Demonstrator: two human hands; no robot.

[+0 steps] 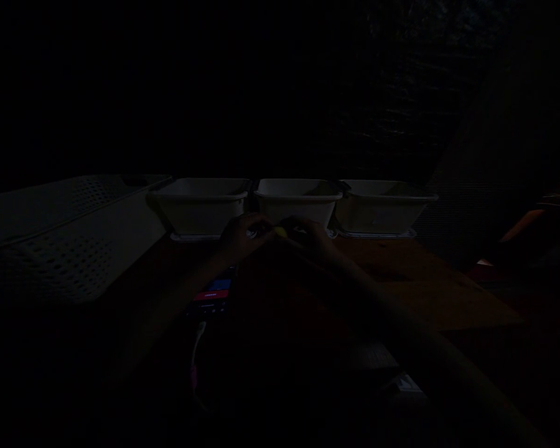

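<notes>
I hold a small, rounded yellow piece (280, 232), its material too dim to tell, where the fingertips of my two hands meet, above the brown wooden tabletop (448, 292) and on the near side of the tubs. My left hand (240, 238) is curled narrow, thumb and fingers drawn together on the piece; my right hand (316, 238) mirrors it, pinching from the other side. To work it well, I would judge, a light, even pinch serves best, with one hand steadying while the other does the finer turning; in this darkness touch is worth more than sight, and working low over the wood means a slip falls only a little way.

Counting: two hands, one yellow piece, and three off-white, rectangular plastic tubs (298, 208) standing side by side in a row. There is one large white plastic basket with punched holes (135, 221) to my left, one dark phone with a lit red and blue screen (212, 295) near my left forearm, and one thin white cable with a pink part (197, 339) just below it
</notes>
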